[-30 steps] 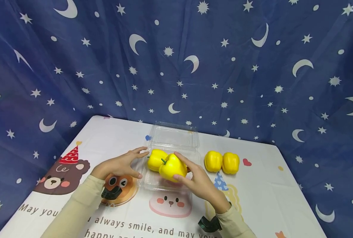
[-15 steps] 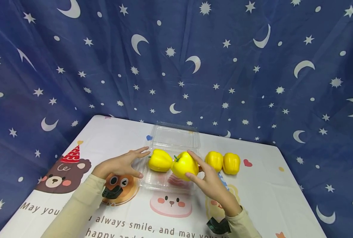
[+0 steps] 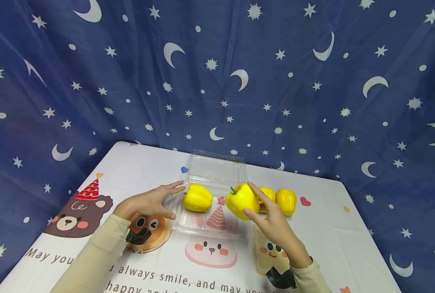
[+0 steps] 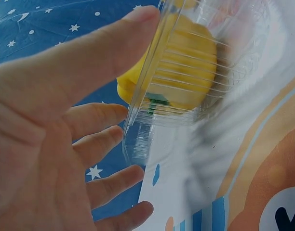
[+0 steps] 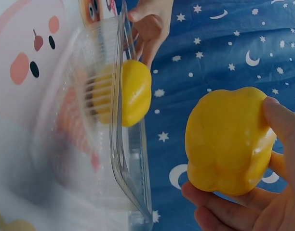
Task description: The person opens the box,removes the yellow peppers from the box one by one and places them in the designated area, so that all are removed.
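My right hand [image 3: 276,224] grips a yellow bell pepper [image 3: 242,201] with a green stem, thumb on one side and fingers on the other. In the right wrist view this bell pepper [image 5: 229,140] is held up above the rim of a clear plastic clamshell box [image 5: 119,159]. Another yellow bell pepper [image 3: 197,197] lies in the left part of the box's base, its stem pointing left. My left hand [image 3: 149,203] stays at the box's left side, fingers spread; in the left wrist view its thumb and fingertips are right at the rim [image 4: 142,72].
Two more yellow bell peppers stand to the right of the box; one [image 3: 286,202] shows fully, the other [image 3: 268,195] is partly covered by the held one. The box's lid [image 3: 215,169] lies open toward the back. A starry blue curtain [image 3: 217,81] hangs behind the table.
My right hand has moved right with the held bell pepper, from over the first pepper to the box's right edge. The left hand has stayed at the box.
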Motion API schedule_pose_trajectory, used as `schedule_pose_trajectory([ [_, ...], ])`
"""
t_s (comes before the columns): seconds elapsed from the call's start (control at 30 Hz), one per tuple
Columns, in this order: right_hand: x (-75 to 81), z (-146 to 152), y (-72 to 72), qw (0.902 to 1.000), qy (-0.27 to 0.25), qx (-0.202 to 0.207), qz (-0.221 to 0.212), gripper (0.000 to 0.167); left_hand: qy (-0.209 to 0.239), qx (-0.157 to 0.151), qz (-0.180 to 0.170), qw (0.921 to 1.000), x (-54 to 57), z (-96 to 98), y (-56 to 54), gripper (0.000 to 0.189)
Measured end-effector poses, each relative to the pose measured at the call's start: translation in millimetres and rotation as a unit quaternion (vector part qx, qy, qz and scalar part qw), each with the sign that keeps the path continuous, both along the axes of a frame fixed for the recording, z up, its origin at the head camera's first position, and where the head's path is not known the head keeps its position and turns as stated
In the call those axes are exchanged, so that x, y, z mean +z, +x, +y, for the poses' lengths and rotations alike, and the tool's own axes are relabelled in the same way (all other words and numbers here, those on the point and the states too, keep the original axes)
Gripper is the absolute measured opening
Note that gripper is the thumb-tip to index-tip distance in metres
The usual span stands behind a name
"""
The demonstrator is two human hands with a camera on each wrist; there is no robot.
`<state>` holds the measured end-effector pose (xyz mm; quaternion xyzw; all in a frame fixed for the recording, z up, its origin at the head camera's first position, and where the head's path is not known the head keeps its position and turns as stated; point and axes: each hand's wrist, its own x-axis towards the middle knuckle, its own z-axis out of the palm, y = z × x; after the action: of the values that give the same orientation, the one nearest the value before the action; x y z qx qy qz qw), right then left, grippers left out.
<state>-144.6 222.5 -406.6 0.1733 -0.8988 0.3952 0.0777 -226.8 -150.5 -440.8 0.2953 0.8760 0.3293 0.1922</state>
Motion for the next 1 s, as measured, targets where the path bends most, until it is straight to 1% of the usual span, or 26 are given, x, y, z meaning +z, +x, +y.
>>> schedule_pose_trajectory([
  [0.13,-0.2,9,0.7,1.0,0.001,-0.009,0.001,0.073,-0.001,0.0,-0.002,1.0,0.3,1.2,0.4,0.091],
  [0.37,1.5,22,1.2,0.9993,0.014,-0.029,0.018,0.072,0.002,-0.002,0.0,1.0,0.5,1.8,1.3,0.091],
  [0.53,2.1,31,1.7,0.9979,0.026,-0.055,0.025,0.069,-0.002,-0.005,0.004,1.0,0.2,2.6,0.9,0.091],
  [0.7,0.1,40,1.9,0.9974,0.024,-0.065,0.021,0.069,-0.009,-0.001,0.001,1.0,0.1,2.6,0.3,0.091],
  [0.87,-0.2,51,1.9,0.9965,0.022,-0.079,0.015,0.068,-0.006,-0.003,0.003,1.0,0.0,1.6,0.6,0.091],
  [1.0,1.2,61,-0.1,0.9945,0.024,-0.096,0.032,0.065,0.002,-0.007,0.008,0.9999,-1.0,0.4,0.6,0.091],
])
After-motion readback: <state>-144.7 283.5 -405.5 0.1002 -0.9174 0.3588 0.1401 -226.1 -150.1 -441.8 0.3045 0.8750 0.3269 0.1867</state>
